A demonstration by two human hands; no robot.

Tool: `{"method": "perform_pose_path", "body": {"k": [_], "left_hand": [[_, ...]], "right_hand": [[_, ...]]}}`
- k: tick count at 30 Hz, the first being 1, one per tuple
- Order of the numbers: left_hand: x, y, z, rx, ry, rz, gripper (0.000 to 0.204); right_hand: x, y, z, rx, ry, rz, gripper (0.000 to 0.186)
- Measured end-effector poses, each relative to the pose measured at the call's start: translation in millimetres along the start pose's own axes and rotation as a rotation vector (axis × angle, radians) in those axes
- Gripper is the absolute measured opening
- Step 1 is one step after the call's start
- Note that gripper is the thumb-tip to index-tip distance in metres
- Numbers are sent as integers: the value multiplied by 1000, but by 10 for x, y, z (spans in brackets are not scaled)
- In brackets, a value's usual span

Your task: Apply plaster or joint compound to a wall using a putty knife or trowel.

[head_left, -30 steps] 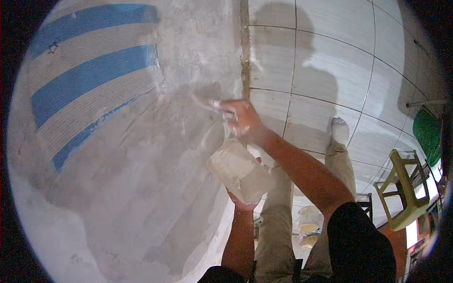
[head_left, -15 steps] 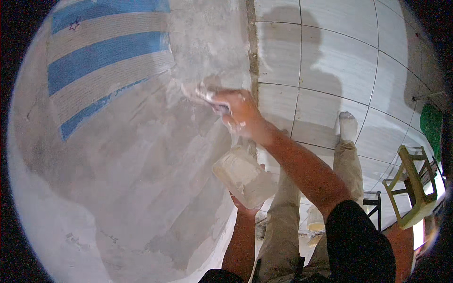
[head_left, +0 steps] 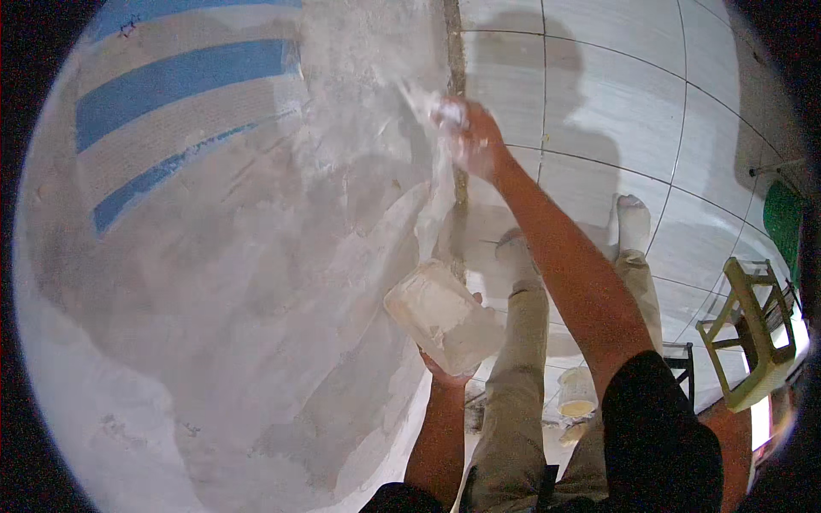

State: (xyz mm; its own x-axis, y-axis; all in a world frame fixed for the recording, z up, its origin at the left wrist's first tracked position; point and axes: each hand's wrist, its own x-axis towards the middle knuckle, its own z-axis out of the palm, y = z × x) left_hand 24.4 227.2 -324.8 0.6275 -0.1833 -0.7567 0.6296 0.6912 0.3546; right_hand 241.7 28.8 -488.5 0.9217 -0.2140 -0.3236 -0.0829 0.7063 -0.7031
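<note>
My right hand (head_left: 470,141), whitened with plaster and smeared by motion, is closed round a putty knife (head_left: 417,98). The blade points up and left over the plastered wall (head_left: 248,299), close to the edge where the tiles begin; whether it touches cannot be made out. Lower down, my left hand (head_left: 449,369) supports a pale rectangular plastic tub (head_left: 440,316) from beneath, most of its fingers hidden behind it. Whitish plaster lies inside the tub, which is tilted toward me.
Blue and white printed stripes (head_left: 180,90) show on the upper left of the wall. Light floor tiles (head_left: 616,103) lie to the right, with my feet on them. A yellowish stool (head_left: 748,342), a green thing (head_left: 780,222) and a small white bucket (head_left: 577,393) are at the right.
My right hand has swept up and to the right with the putty knife, toward the tile edge. My left hand and the tub have stayed nearly still.
</note>
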Motion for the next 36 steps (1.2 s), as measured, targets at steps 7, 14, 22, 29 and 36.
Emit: {"method": "perform_pose_path", "body": {"k": [7, 14, 22, 29, 36], "left_hand": [[-83, 218, -415, -18, 104, -15, 89], [62, 207, -440, -90, 70, -58, 91], [33, 247, -362, -145, 126, -106, 82], [15, 76, -411, -166, 43, -237, 86], [-35, 45, -826, -124, 56, -184, 80]], "right_hand": [[-260, -483, 644, -703, -214, -44, 40], [-941, 118, 554, -775, -421, -477, 34], [-1026, 0, 615, -780, -295, -376, 49], [-968, 626, 724, -913, -366, -805, 47], [-741, 489, -40, -1019, -760, 5, 33]]}}
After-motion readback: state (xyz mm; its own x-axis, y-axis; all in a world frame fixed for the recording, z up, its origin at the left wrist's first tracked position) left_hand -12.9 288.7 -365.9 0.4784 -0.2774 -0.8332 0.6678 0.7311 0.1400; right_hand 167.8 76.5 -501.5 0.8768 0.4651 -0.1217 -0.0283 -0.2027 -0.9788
